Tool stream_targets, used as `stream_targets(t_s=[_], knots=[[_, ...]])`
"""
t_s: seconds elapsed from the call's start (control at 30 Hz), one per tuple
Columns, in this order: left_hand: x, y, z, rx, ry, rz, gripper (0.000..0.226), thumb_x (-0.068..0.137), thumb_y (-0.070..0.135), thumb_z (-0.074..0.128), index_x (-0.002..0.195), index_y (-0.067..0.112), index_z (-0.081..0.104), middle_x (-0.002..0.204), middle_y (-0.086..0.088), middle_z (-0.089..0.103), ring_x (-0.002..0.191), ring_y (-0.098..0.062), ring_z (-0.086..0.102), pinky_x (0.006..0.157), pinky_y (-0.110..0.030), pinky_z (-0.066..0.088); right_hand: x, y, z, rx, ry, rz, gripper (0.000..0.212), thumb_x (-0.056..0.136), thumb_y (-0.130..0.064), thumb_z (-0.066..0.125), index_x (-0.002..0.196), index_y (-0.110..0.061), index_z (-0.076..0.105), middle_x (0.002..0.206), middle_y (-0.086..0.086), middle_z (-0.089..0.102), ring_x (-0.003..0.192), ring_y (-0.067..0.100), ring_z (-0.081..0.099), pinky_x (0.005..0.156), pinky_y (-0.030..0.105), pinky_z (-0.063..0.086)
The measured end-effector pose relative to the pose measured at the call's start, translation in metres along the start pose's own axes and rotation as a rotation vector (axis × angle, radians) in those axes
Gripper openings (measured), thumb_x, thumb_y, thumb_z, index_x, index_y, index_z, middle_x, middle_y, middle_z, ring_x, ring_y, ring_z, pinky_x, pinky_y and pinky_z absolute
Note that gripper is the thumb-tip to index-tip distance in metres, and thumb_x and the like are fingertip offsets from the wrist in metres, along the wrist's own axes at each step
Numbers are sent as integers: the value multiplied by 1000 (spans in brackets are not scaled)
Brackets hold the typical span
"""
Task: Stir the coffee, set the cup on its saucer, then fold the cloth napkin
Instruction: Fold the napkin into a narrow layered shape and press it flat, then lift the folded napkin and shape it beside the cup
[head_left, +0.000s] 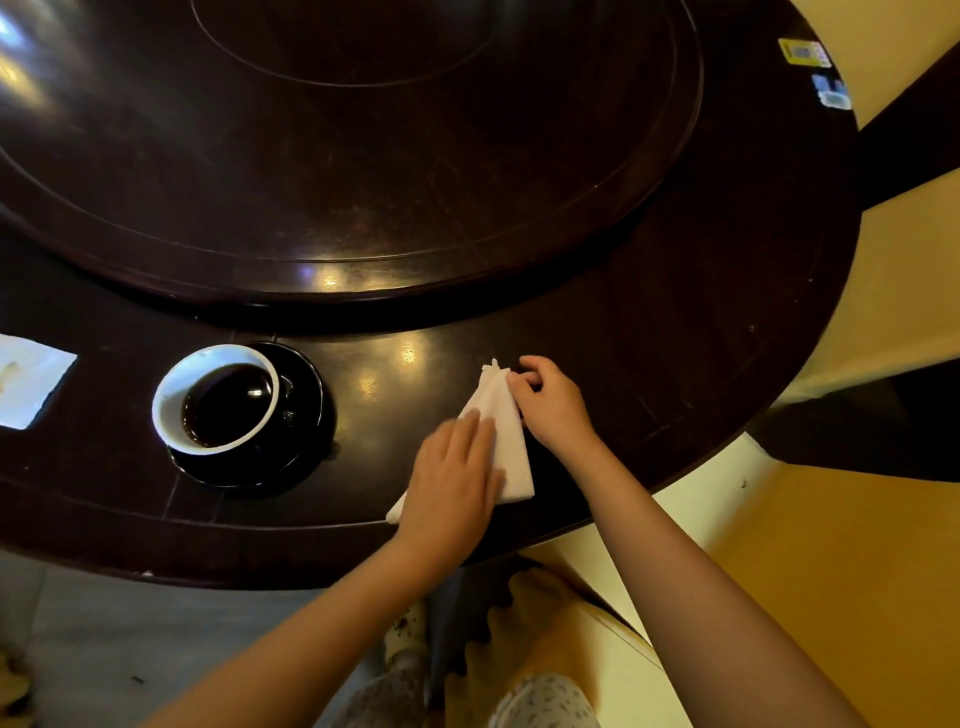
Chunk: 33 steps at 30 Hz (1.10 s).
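Left hand (457, 480): mine, flat and released, palm down, pressing the near part of the napkin onto the bench.
Right hand (551, 402): fingers curled, pinching the napkin's far right edge near its tip, thumb and fingertips closed on the cloth.
Napkin (506, 431): white, lying in a narrow triangle between my two hands, its point aimed away from me, one corner peeking out under my left wrist.
Cup (215, 397): well off to the left of my left hand, white inside, dark coffee in it, sitting on its saucer.
Saucer (306, 415): black, under the cup, rim showing on the side toward my hands.
Bench (649, 364): dark, glossy and round, with a raised round turntable (363, 156) beyond both hands.
Paper sheet (28, 379): white, at the far left edge, past the cup.
Stickers (818, 73): small, on the rim far beyond my right hand.
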<state>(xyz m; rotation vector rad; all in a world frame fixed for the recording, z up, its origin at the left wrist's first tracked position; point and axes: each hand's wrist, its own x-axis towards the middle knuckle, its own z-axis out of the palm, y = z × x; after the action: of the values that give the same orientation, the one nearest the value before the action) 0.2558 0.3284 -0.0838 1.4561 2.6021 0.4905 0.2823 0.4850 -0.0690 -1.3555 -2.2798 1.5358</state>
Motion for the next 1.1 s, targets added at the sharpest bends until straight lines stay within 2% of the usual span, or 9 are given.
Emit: stream_targets(t_s=[0.17, 0.23, 0.33, 0.43, 0.53, 0.6, 0.7, 0.8, 1.1], knots=[[-30, -15, 23, 117, -162, 83, 83, 84, 60, 35, 146, 7, 18, 153, -16, 14, 142, -29, 14, 113, -45, 11, 12, -21, 10, -108, -115, 39, 36, 88, -28, 56, 120, -12, 51, 116, 9, 59, 94, 18, 55, 74, 27, 46], [-28, -15, 19, 50, -138, 61, 86, 83, 60, 40, 146, 7, 16, 154, -14, 12, 143, -27, 10, 116, -44, 9, 15, -28, 10, -81, -124, 81, 25, 86, -20, 56, 110, -12, 59, 102, 8, 61, 79, 16, 54, 65, 28, 47], [-28, -16, 11, -141, -92, 15, 79, 80, 36, 63, 143, 9, 25, 150, -13, 29, 138, -27, 28, 112, -46, 30, 16, -37, 4, 43, -175, 228, 15, 85, -11, 52, 95, -7, 64, 65, 5, 54, 51, 13, 44, 41, 21, 35], [-26, -22, 2, -355, 8, -82, 65, 78, 9, 61, 138, 11, 37, 139, -13, 48, 124, -28, 49, 98, -40, 46, 13, -42, -1, 190, -176, 343, 9, 86, -9, 53, 81, -6, 60, 56, 4, 49, 39, 9, 40, 33, 14, 32], [-19, -25, -19, -630, 25, -262, 58, 85, 0, 53, 137, 21, 39, 122, 1, 59, 103, -15, 59, 82, -17, 44, 10, -41, -6, 262, -137, 282, 15, 92, -16, 49, 93, -6, 61, 61, 2, 54, 40, 5, 48, 37, 14, 41], [-15, -27, -32, -808, -10, -365, 52, 90, 7, 54, 132, 31, 36, 107, 14, 56, 89, -2, 56, 73, -10, 45, 8, -37, -12, 151, -77, 134, 25, 95, -22, 44, 108, -10, 61, 76, -1, 61, 63, 9, 57, 55, 19, 49], [-12, -31, -40, -1180, -100, -522, 35, 90, 19, 55, 118, 36, 44, 113, -1, 62, 96, -20, 64, 83, -36, 55, -1, -35, -19, -84, -62, -203, 31, 97, -28, 40, 119, -18, 59, 106, -9, 59, 102, 6, 51, 85, 21, 38], [-12, -33, -42, -1385, -214, -563, 30, 90, 18, 54, 119, 27, 50, 107, -15, 67, 94, -30, 67, 80, -42, 56, -15, -39, -16, -183, -220, -419, 33, 97, -28, 42, 124, -16, 56, 118, -5, 56, 114, 3, 40, 95, 18, 30], [-7, -45, -47, -1305, -244, -576, 20, 90, 37, 53, 105, 27, 60, 100, -8, 69, 89, -23, 65, 77, -37, 53, -18, -34, -9, -173, -579, -341, 23, 81, -29, 68, 89, -9, 62, 81, 0, 58, 76, 12, 55, 64, 24, 41]])
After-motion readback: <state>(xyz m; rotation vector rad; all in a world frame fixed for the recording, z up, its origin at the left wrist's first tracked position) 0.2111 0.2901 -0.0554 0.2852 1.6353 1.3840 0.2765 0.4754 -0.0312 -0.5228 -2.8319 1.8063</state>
